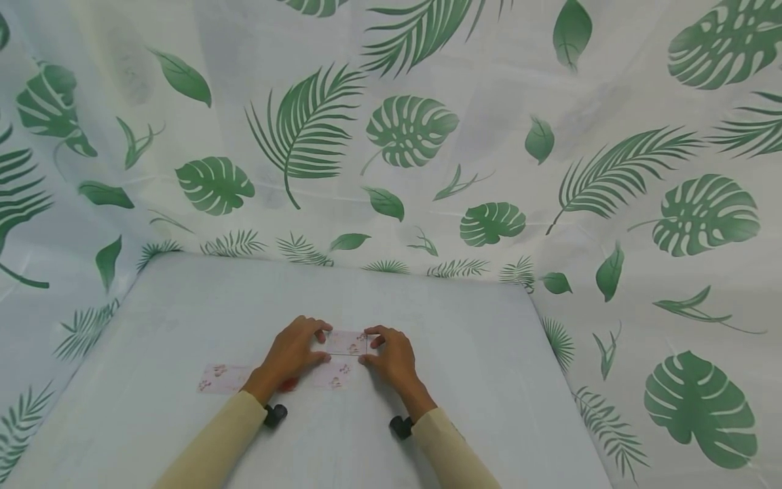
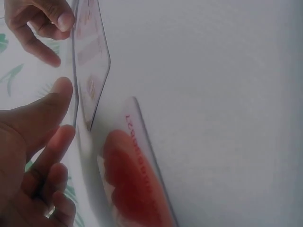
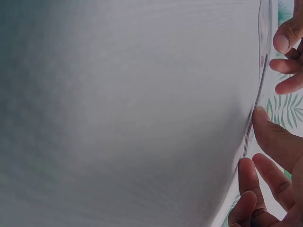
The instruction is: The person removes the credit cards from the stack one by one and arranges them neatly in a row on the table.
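A small flat rectangular see-through piece with pinkish-red print [image 1: 347, 343] is held between both hands above the white table. My left hand [image 1: 296, 346] grips its left end, thumb at the near corner and forefinger at the far one. At the opposite end my right hand [image 1: 392, 353] holds the right corners the same way. The left wrist view shows the held piece [image 2: 90, 61] raised on edge, dark-rimmed. Nearer the camera lies similar clear material with a bold red patch [image 2: 135, 179] and red characters. Its exact kind cannot be made out.
Similar pink-printed material [image 1: 222, 378] lies left of my left wrist, and more [image 1: 332, 375] shows just in front of the held piece. My left forearm hides whether they join. The white table [image 1: 489, 380] meets leaf-printed sheeting [image 1: 409, 129] behind and at the sides.
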Tool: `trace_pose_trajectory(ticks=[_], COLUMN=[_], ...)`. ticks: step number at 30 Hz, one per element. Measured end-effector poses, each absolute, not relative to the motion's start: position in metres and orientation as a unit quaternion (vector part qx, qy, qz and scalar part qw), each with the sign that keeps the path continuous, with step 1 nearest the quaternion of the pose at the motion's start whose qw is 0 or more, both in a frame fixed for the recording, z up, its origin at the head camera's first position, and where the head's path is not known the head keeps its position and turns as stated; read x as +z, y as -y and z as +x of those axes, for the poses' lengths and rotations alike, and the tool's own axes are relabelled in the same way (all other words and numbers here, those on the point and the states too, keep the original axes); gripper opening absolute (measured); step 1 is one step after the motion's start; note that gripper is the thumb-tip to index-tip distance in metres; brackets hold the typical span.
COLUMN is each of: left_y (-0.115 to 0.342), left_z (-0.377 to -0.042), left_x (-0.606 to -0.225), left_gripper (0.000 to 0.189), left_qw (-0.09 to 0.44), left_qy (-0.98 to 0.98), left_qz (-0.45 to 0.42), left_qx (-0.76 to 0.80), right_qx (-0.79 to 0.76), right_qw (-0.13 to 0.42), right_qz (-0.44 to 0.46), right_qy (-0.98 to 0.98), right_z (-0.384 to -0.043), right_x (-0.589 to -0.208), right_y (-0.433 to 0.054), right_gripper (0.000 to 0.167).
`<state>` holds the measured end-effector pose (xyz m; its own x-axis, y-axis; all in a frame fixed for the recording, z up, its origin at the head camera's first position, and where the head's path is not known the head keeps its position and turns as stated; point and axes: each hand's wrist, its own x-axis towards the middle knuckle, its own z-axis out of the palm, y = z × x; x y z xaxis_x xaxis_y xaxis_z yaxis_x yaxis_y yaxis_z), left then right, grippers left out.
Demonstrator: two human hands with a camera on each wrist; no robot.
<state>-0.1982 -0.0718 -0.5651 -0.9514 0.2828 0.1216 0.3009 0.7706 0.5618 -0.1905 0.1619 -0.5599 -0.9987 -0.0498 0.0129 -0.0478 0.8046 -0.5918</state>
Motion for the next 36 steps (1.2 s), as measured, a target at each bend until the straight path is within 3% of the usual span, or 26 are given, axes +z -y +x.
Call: trace_pose_trajectory(ticks=[21,36], left_y=[0.063,0.061], left_z=[-0.205,-0.205], left_x=[-0.570,-0.569], left_gripper=[0.052,0.051], left_qw=[-0.009,-0.013], left_qy=[0.949,0.946], left_qz=[-0.130,-0.124], left_qx=[-0.287,-0.299], right_qx=[-0.311,-0.327], right_qw=[0.030,0.018], right_qz=[-0.014,-0.016], right_qy=[-0.950,-0.945], right_z=[-0.200,-0.197], right_x=[-0.564,-0.564], right_y=[-0.160,-0.158], right_gripper=[0.047,0.053])
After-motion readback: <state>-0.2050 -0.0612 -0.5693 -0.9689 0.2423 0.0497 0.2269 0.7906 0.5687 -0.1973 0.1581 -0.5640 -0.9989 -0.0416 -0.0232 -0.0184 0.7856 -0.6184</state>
